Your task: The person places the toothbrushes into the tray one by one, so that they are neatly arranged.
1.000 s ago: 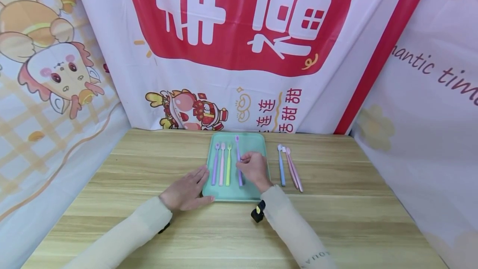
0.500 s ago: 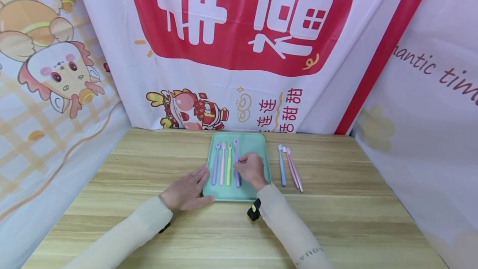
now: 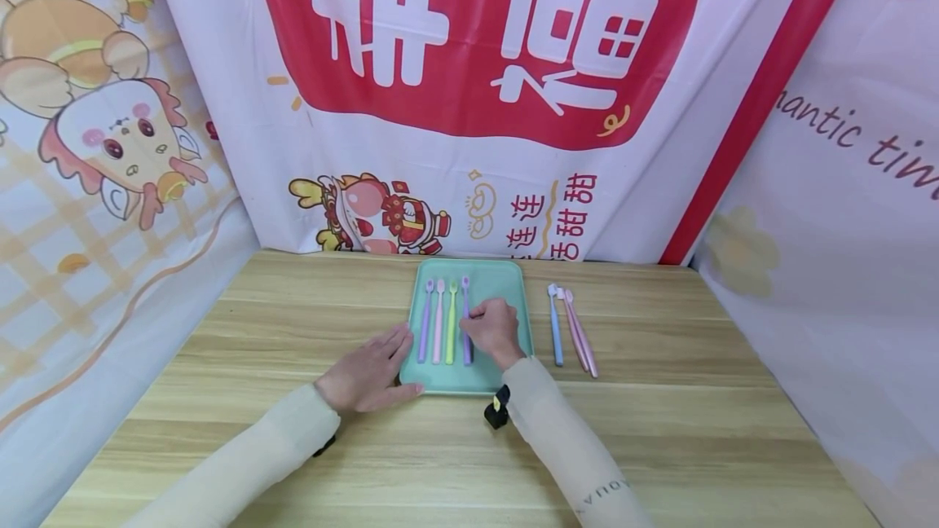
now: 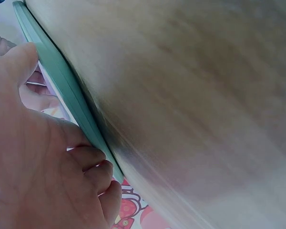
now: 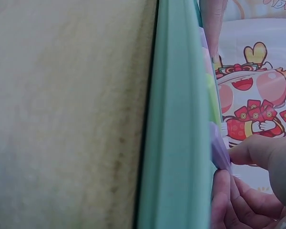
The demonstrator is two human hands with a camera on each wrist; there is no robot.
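Note:
A pale green tray lies on the table. Side by side at its left are a purple toothbrush, a pink toothbrush and a yellow-green toothbrush, heads away from me. My right hand pinches a second purple toothbrush just right of them, roughly parallel. In the right wrist view, thumb and fingers meet on the purple handle. My left hand rests against the tray's left edge, fingers extended, thumb by the near corner; the left wrist view shows its fingers along the rim.
Right of the tray, a blue toothbrush lies on the wooden table. Two pink toothbrushes lie close together beside it. A printed cloth hangs behind the table, with others at both sides.
My right hand has brought the second purple toothbrush slightly left and nearer, closer to the yellow-green one; it barely moves in the last half second. My left hand stays at the tray's edge.

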